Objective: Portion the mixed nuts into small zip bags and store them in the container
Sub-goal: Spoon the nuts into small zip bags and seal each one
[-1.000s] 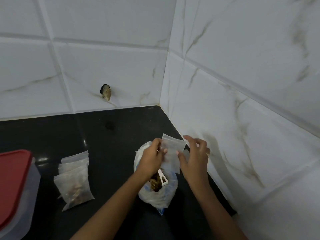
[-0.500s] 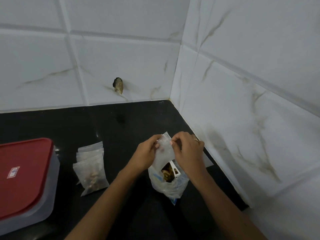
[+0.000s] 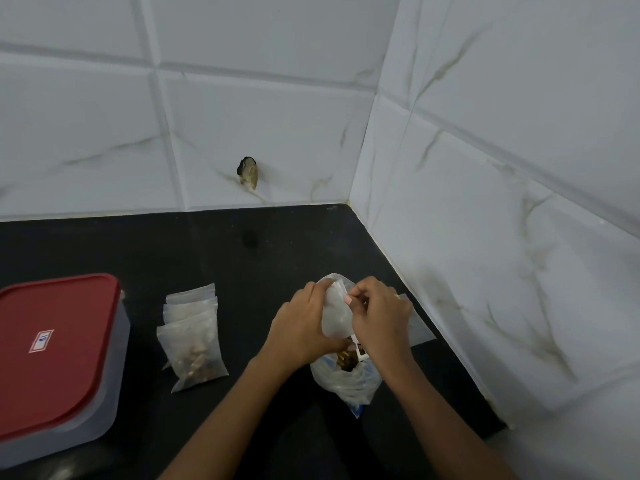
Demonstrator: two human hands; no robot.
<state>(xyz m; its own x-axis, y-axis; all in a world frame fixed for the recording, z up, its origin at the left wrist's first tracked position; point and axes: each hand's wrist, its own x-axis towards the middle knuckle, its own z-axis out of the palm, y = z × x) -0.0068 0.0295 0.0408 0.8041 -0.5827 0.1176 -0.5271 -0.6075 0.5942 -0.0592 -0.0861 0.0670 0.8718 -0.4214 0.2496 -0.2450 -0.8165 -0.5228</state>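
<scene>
Dim, even, cool light; the white tiles [image 3: 277,109] render blue-grey. A soft shadow on the right wall [image 3: 440,289] beside the hands places the source to the left. The black counter [image 3: 207,258] swallows detail and returns only a faint reflection. Grout lines bow toward the frame edges, a wide-angle effect. Focus is soft throughout: the left hand [image 3: 301,334], the right hand [image 3: 381,320] and the zip bag [image 3: 334,313] they pinch are slightly smeared.

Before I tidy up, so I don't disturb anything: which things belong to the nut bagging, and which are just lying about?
In use: small zip bag, big nut bag, filled zip bags, red-lidded container, spare flat bag.
Just there: dark stub on the wall tile.
</scene>
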